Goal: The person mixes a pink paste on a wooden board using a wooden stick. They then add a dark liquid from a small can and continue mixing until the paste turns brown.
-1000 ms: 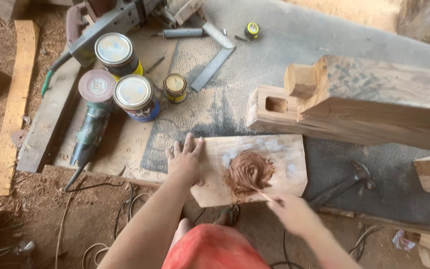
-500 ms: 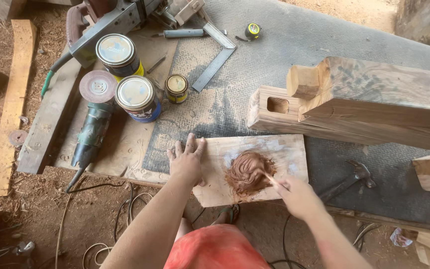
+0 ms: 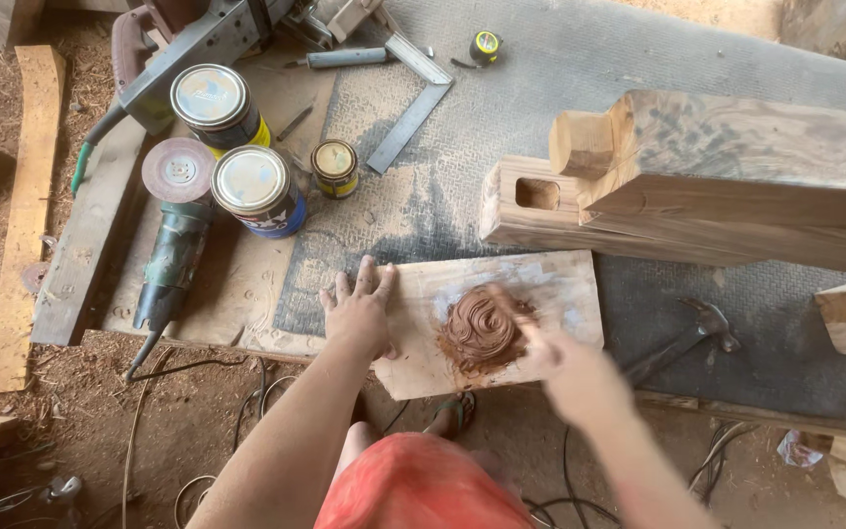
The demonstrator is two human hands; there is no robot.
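Across the upper and right part of the frame, a grey workbench (image 3: 697, 59) is seen, dusted with sawdust. On its right half a large jointed timber (image 3: 736, 176) is laid, with a round peg end and a square mortise at its left end. At lower centre a flat wooden board (image 3: 423, 323) is placed at the bench's near edge, and a swirled mound of reddish-brown paste (image 3: 482, 331) is heaped on its middle. The board's left end is pressed flat by the left hand (image 3: 359, 312), fingers spread wide and nothing gripped. The right hand (image 3: 580, 377) is blurred at the paste's right edge; a thin stick-like tool seems to be pinched in it, reaching into the paste, but its grip cannot be told for certain. At upper left an angle grinder (image 3: 170, 260) is laid, with three lidded tins (image 3: 252, 186) just beside it. A metal square (image 3: 413, 108) is seen at upper centre, a hammer (image 3: 687, 338) at right, and a small tape measure (image 3: 485, 44) at top.
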